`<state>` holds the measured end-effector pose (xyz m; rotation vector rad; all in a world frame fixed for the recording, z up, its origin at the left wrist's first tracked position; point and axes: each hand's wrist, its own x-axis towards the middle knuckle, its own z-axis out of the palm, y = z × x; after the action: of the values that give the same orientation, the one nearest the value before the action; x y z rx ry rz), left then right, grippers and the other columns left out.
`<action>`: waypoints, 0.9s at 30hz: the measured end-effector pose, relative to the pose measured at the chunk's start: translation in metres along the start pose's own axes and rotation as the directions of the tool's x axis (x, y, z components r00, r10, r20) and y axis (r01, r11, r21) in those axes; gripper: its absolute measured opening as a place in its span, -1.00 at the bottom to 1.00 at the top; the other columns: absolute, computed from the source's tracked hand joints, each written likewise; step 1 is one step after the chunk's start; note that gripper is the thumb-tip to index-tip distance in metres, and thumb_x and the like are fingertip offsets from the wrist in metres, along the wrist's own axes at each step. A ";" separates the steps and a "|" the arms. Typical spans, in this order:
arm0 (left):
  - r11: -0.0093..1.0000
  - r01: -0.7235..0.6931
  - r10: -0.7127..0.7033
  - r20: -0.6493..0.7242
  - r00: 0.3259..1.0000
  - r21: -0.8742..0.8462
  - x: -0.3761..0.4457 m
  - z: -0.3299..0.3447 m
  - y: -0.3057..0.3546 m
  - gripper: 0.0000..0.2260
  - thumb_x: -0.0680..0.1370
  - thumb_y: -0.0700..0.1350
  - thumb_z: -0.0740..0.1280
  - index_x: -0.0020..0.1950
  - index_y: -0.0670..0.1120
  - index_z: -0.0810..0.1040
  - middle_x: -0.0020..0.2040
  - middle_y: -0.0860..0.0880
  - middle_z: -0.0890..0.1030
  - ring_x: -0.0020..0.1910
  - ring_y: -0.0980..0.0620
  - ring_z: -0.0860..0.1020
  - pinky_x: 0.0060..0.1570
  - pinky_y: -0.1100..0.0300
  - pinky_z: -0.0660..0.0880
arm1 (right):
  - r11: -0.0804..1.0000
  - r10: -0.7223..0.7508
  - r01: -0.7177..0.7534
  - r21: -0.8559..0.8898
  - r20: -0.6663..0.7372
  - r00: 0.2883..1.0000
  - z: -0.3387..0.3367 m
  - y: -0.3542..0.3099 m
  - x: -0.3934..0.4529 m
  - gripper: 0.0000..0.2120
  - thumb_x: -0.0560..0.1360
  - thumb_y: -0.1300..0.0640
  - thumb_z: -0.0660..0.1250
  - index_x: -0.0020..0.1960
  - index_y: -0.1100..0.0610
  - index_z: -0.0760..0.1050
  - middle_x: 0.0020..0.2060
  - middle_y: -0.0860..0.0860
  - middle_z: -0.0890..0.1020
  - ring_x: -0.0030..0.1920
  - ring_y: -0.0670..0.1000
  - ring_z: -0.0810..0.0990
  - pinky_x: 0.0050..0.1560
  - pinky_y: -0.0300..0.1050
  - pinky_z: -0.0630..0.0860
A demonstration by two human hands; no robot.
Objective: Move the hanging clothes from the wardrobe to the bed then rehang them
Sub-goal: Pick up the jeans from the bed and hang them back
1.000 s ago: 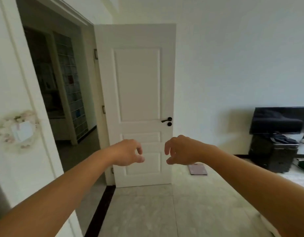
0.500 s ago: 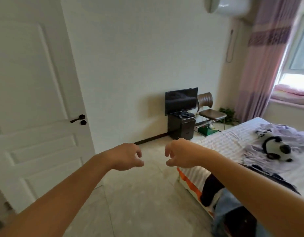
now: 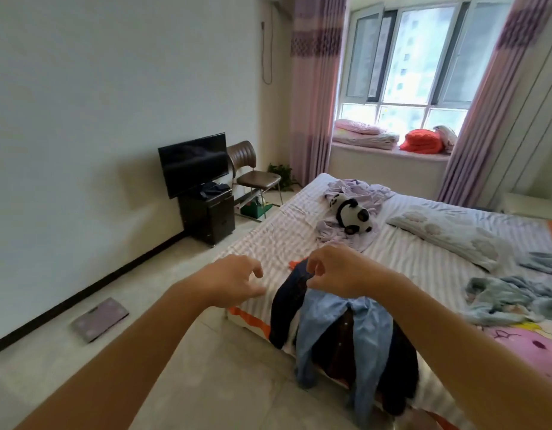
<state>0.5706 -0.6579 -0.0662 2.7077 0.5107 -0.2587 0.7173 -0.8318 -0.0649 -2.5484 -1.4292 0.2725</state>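
Against the left wall: a dark TV (image 3: 195, 162) on a black cabinet (image 3: 208, 217), a brown chair (image 3: 253, 173) just beside it, a green plant (image 3: 282, 173) in the corner. On the floor near the wall, a flat scale (image 3: 99, 319). Pink curtains (image 3: 313, 88) either side of the window (image 3: 414, 57); folded pink bedding (image 3: 363, 135) and an orange bundle (image 3: 422, 141) on the sill.

On the striped bed (image 3: 268, 240): a panda toy (image 3: 352, 215) lying on crumpled lilac cloth (image 3: 358, 189), a pillow (image 3: 445, 231) to its right, a pale blue-green garment (image 3: 510, 301) further right.

Draped over the near edge of the bed and hanging toward the floor: the clothes (image 3: 340, 330), a light blue shirt over dark pieces, with a dark navy one at the left side. No hangers plainly visible.

Both arms stretched forward. Left hand (image 3: 234, 280) over the bed's near corner, just left of the clothes, fingers loosely curled, holding nothing. Right hand (image 3: 340, 271) directly above the top of the pile, fingers bent downward, thumb and fingertips close to the dark fabric; cannot tell whether touching or pinching it.
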 end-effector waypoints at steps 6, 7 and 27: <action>0.993 -0.112 0.110 0.088 0.990 0.022 0.086 0.018 0.039 -0.61 0.57 0.11 0.32 0.37 0.02 0.46 0.25 0.00 0.52 0.01 0.10 0.48 0.06 0.20 0.49 | 0.984 0.176 -0.176 0.015 0.002 0.984 0.000 0.075 0.003 -0.74 0.48 -0.05 0.36 0.08 0.09 0.56 -0.06 0.01 0.61 -0.09 0.05 0.60 -0.01 0.03 0.59; 0.991 -0.133 0.130 0.098 0.987 0.024 0.100 0.021 0.047 -0.60 0.58 0.10 0.31 0.38 0.01 0.45 0.27 -0.01 0.52 0.00 0.10 0.46 0.01 0.23 0.44 | 0.981 0.193 -0.193 0.021 0.009 0.981 0.000 0.089 0.005 -0.74 0.48 -0.06 0.36 0.09 0.06 0.56 -0.05 -0.02 0.61 -0.07 0.03 0.60 0.01 0.02 0.59; 0.991 -0.130 0.127 0.143 0.982 0.014 0.414 0.045 0.155 -0.71 0.58 0.05 0.32 0.21 -0.09 0.51 0.12 -0.08 0.57 0.08 -0.09 0.56 0.13 -0.01 0.50 | 0.949 0.315 -0.315 -0.002 -0.021 0.949 -0.027 0.388 0.131 -0.78 0.53 0.00 0.31 0.12 0.05 0.53 0.00 -0.01 0.58 -0.03 0.03 0.55 -0.04 -0.06 0.53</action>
<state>1.0043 -0.6794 -0.1580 2.7060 0.2920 -0.4200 1.1090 -0.9195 -0.1505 -2.7688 -1.0100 0.2905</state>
